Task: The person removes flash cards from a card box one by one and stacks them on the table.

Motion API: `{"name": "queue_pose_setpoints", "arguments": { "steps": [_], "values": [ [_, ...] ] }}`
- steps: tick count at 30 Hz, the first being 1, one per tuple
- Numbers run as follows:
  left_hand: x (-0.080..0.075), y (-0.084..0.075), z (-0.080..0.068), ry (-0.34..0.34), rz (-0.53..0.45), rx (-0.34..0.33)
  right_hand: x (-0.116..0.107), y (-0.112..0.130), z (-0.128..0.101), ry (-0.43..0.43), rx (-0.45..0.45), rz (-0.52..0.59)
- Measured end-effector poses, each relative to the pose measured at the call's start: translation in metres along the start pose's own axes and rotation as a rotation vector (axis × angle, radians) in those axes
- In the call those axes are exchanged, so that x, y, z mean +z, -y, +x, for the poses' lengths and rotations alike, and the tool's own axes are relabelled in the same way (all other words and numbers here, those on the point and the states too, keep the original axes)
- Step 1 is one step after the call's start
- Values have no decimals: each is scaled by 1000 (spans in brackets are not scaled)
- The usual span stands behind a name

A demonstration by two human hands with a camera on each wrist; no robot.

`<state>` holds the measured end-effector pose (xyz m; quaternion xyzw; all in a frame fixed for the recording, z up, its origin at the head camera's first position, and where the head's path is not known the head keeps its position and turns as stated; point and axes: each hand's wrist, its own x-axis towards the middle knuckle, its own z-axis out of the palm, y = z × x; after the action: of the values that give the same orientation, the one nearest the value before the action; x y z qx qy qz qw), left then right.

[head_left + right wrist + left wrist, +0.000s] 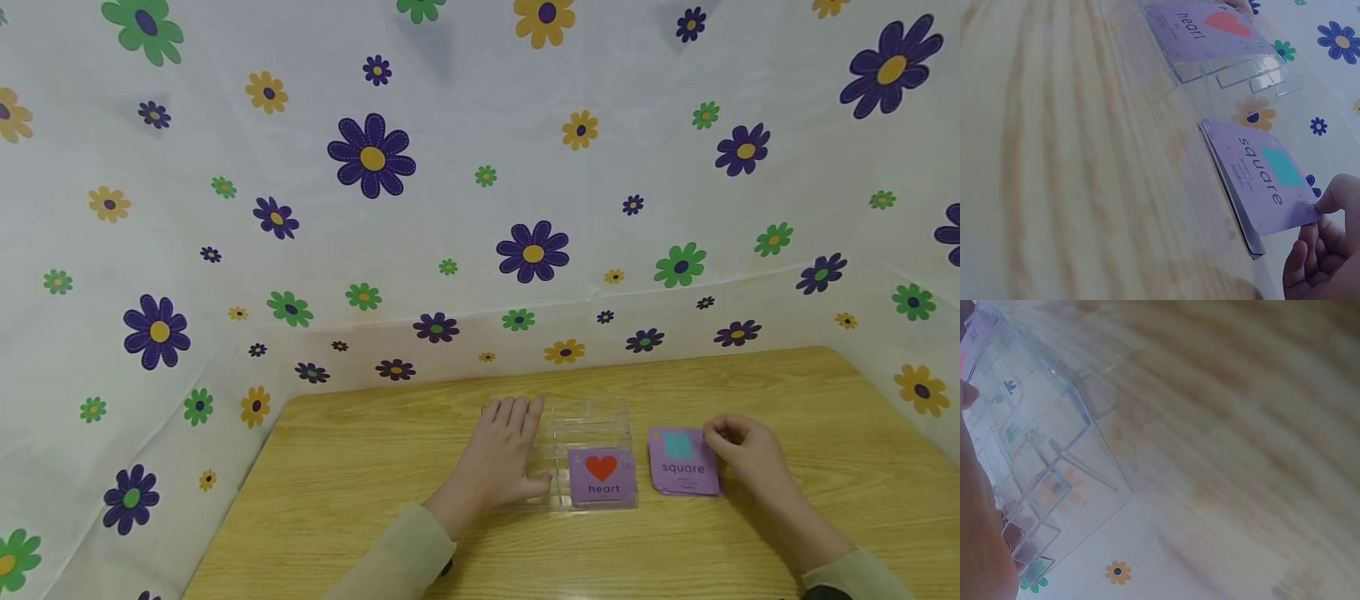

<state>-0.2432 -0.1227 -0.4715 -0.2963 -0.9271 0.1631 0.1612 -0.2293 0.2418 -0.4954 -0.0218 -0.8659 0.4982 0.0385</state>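
A clear plastic tiered card holder [592, 433] stands on the table. A purple card [581, 479] with a red heart and the word "heart" sits in its front right slot. My left hand [501, 450] rests over the holder's left half, fingers stretched to its back and thumb near the middle divider. Right of the holder is a small stack of purple cards, topped by one with a turquoise square and the word "square" [683, 468]. My right hand [1329, 244] pinches this square card [1254, 162] at its upper right corner; its near edge is lifted from the stack.
The wooden table [330, 500] reaches back to a white sheet [450, 217] printed with purple, green and orange flowers. The sheet also rises on the left and right sides.
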Motion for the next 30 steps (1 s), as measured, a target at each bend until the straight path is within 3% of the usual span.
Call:
{"name": "queue_pose_setpoints", "arguments": {
  "steps": [12, 30],
  "values": [
    [1, -1, -1, -23, -8, 3, -2, -5, 2, 23, 24, -63],
    [2, 0, 0, -14, -16, -7, -2, -7, 8, 48, -38, -122]
  ]
}}
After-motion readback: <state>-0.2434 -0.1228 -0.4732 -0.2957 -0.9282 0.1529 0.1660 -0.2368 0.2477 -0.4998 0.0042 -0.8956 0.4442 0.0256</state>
